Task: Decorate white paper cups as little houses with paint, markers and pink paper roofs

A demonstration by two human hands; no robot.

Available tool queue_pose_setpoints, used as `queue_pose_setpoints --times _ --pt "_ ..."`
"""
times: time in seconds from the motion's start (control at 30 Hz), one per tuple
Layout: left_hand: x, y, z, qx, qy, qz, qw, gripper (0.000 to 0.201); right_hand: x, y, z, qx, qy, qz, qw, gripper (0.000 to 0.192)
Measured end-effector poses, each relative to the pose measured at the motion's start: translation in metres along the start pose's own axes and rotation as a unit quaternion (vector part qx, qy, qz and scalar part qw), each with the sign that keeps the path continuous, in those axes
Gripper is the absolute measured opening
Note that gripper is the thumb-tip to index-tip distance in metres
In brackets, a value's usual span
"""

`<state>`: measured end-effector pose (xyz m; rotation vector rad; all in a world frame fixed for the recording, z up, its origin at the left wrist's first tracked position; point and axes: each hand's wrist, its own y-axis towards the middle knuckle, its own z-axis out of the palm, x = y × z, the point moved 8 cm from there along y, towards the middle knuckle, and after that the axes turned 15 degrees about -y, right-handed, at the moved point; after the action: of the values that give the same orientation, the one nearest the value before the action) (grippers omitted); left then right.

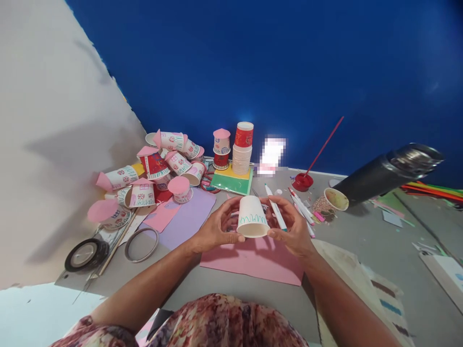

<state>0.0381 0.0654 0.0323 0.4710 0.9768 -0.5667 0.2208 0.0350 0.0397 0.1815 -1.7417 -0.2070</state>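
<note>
Between my two hands is a white paper cup [252,210], upside down with its rim tilted toward me. Green wavy lines run around it near the rim. My left hand [224,225] is closed on the cup's left side, thumb at the rim. My right hand [290,226] grips the right side of the rim and also carries a white marker [275,208] with a green end between its fingers. Below the cup lies a sheet of pink paper [253,262] on the grey table.
Decorated cups with pink paper tops [142,193] are heaped at the left. A stack of cups [241,159] stands on a green and yellow packet [233,180]. Several markers [302,205], a speckled cup [331,202] and a dark flask [379,173] are at the right. Black tape [86,254] lies front left.
</note>
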Motion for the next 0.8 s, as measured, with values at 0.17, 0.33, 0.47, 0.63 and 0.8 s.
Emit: queue_pose_setpoints --times 0.17,0.33,0.47,0.63,0.8 --pt "0.000 -0.005 -0.014 -0.066 0.036 0.029 0.997 0.077 -0.006 -0.002 0.007 0.017 -0.088 -0.005 0.996 0.073" --pt "-0.020 -0.009 -0.010 -0.083 0.334 0.111 0.932 0.077 0.000 -0.005 0.010 0.038 -0.268 -0.042 0.962 0.080" --pt "-0.019 -0.010 0.001 -0.029 0.426 0.118 0.897 0.079 0.010 -0.007 0.021 0.059 -0.353 -0.118 0.926 0.078" --pt "-0.017 -0.013 0.001 0.008 0.374 0.088 0.923 0.093 0.006 -0.007 0.021 0.089 -0.327 -0.096 0.936 0.073" --pt "-0.012 -0.011 -0.004 -0.002 0.207 0.050 0.977 0.102 -0.008 -0.003 0.006 0.062 -0.140 -0.029 0.988 0.075"
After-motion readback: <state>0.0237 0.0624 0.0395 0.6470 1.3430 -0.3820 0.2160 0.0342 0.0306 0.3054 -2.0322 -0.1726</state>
